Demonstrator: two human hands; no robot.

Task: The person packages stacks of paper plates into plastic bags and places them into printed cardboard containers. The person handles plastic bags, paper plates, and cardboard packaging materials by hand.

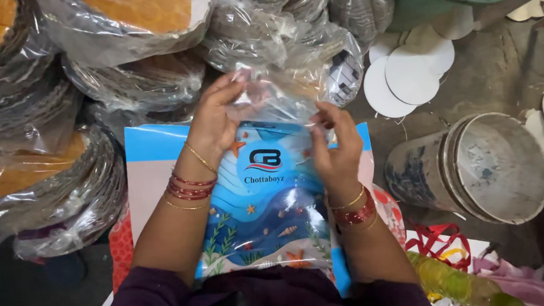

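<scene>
A flat blue card [270, 202] printed with waves, starfish and seaweed lies on my lap inside a clear plastic bag [274, 101]. My left hand [215, 117] pinches the bag's open top edge on the left side. My right hand [333, 146] grips the same edge on the right. Both wrists wear red and gold bangles. More printed blue sheets [147, 144] lie underneath the card.
Stacks of round boards wrapped in clear plastic [50, 180] crowd the left and top. White round discs [410, 73] lie on the floor at upper right. A dirty metal bucket [479, 165] lies on its side at right. Ribbons and a green plastic roll [468, 287] sit at lower right.
</scene>
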